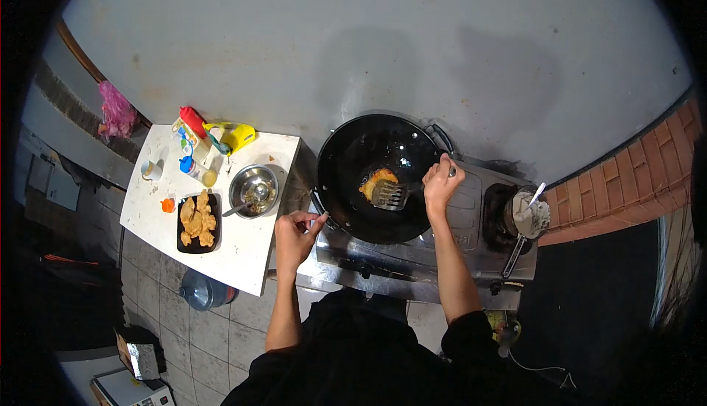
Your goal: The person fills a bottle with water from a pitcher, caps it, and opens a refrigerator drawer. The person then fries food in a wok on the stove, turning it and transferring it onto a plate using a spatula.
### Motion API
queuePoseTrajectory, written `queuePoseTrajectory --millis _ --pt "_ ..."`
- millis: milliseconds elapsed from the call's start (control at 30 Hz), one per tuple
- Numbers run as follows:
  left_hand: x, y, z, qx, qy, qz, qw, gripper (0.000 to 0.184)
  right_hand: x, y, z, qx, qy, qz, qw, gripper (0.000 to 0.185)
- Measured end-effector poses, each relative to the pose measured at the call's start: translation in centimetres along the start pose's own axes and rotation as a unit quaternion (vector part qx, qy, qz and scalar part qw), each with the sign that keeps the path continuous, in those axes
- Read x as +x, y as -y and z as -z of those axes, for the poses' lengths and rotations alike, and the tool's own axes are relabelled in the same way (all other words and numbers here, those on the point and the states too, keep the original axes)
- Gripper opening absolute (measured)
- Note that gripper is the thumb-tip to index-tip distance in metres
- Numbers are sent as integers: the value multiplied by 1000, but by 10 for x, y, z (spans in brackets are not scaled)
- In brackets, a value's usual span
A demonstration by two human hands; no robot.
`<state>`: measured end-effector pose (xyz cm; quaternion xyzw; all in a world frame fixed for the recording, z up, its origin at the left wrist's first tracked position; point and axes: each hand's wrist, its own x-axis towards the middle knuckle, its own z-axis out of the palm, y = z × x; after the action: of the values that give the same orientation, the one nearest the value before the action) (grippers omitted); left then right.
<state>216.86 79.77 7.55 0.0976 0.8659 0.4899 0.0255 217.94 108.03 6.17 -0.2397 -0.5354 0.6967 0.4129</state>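
A black wok (346,222) sits on the stove, with a little oil and one browned, fried piece of food (379,178) in it. My right hand (443,183) is closed around the handle of a slotted spatula (392,196). The spatula's blade lies against the right side of the fried piece, covering part of it. At the wok's left side, my left hand (296,235) pinches the lower end of the wok handle (317,201) between thumb and fingers.
The white table (243,259) at left bears a black plate (181,238) of fried pieces, a steel bowl (266,173) with a spoon, a red bottle (193,120) and other bottles. A pot (513,220) of white powder stands on the right burner. A water jug (202,290) lies below.
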Motion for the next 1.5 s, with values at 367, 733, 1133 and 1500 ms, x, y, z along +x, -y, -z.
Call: queuePoseTrajectory --millis 367,733,1133,1500 --pt "0 2 0 2 0 -6 1000 23 0 -4 3 2 -13 -1 1000 37" --pt "1 11 -1 6 0 -19 1000 24 -2 4 7 -35 94 32 994 37" --pt "0 10 -2 3 -3 -18 1000 25 11 5 1 155 35 28 987 32" --pt "-2 6 -1 7 -20 -41 999 24 -25 4 23 20 228 76 971 25"
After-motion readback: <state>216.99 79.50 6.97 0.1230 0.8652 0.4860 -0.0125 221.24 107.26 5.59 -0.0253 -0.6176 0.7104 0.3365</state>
